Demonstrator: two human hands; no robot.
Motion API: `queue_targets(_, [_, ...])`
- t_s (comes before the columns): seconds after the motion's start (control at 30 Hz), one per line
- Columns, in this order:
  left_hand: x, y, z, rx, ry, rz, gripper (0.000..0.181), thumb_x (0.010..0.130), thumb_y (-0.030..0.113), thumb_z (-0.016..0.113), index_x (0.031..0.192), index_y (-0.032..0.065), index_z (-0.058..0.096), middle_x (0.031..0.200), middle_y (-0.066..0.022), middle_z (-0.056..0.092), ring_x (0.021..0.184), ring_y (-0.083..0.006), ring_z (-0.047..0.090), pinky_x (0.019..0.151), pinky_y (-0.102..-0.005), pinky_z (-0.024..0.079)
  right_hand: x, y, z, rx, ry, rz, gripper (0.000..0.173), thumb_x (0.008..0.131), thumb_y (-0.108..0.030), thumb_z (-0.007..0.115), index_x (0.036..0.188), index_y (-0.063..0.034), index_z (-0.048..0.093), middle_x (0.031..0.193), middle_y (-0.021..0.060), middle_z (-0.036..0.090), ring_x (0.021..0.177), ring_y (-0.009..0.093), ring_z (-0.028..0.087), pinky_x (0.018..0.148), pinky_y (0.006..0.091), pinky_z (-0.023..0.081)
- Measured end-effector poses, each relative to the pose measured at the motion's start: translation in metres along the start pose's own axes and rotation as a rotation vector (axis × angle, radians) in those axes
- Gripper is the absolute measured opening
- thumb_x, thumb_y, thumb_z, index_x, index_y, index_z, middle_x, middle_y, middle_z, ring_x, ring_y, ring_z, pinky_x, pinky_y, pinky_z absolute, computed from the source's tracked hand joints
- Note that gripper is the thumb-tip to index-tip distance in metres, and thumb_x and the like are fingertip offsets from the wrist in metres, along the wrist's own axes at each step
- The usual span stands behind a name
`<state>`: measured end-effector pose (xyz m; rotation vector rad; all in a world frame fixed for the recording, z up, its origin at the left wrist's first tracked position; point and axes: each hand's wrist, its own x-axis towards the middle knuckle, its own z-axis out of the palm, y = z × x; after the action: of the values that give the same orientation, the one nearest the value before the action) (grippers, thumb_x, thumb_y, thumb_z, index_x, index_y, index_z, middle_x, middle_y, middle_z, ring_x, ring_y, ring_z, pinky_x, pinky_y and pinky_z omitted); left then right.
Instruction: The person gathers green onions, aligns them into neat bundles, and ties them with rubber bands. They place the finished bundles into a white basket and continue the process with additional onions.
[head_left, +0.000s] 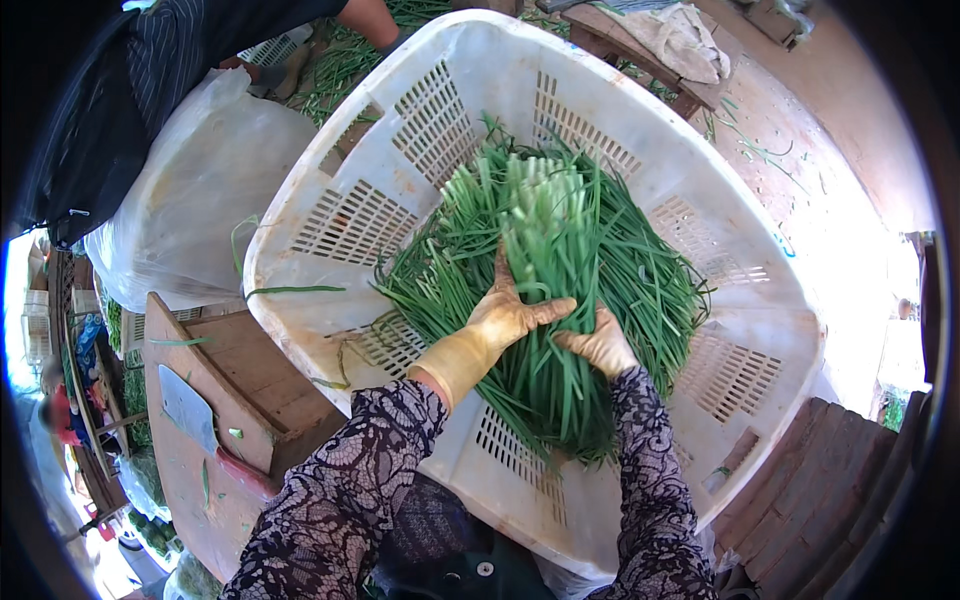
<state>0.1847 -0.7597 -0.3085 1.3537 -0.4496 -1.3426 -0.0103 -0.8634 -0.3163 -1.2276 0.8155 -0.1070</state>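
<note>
A bundle of cut green stalks (551, 225), like garlic chives, lies between my two hands, its pale cut ends towards the far side. My left hand (499, 319), in a stained yellowish rubber glove, grips its left side, with the thumb across the top. The right side is held by my right hand (600, 345), also gloved; its other fingers are hidden under the leaves. Beneath and around the bundle, more green stalks (652, 300) are heaped inside a large white plastic basket (300, 330) with slotted walls.
Left of the basket, a cleaver (187, 409) with a red handle lies on a wooden board (176, 487). A large plastic-wrapped bundle (202, 187) stands beyond it, near another person's leg (367, 22). A wooden bench (637, 56) bears a cloth (675, 41) at the far side.
</note>
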Motion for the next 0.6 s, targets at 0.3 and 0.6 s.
queue_targets(0.3, [0.028, 0.006, -0.028, -2.073, 0.607, -0.309, 0.05, 0.111, 0.029, 0.03, 0.159, 0.0408, 0.027, 0.17, -0.0205, -0.008, 0.156, -0.0433, -0.008, 0.124, -0.0622, 0.009, 0.007, -0.055, 0.014, -0.677, -0.068, 0.162, 0.109, 0.075, -0.041, 0.089, 0.154, 0.0072, 0.032, 0.143, 0.0288, 0.056, 0.131, 0.037, 0.057, 0.112, 0.0404, 0.045])
queue_targets(0.6, [0.049, -0.001, -0.005, -1.581, 0.499, -0.221, 0.058, 0.11, 0.017, 0.027, 0.16, 0.0446, 0.018, 0.167, -0.0298, 0.003, 0.151, -0.0577, 0.002, 0.119, -0.0733, 0.009, 0.138, -0.005, -0.027, -0.213, 0.534, 0.044, 0.059, 0.099, -0.048, 0.056, 0.142, -0.0075, 0.058, 0.137, 0.0191, 0.063, 0.122, 0.028, 0.062, 0.106, 0.0363, 0.045])
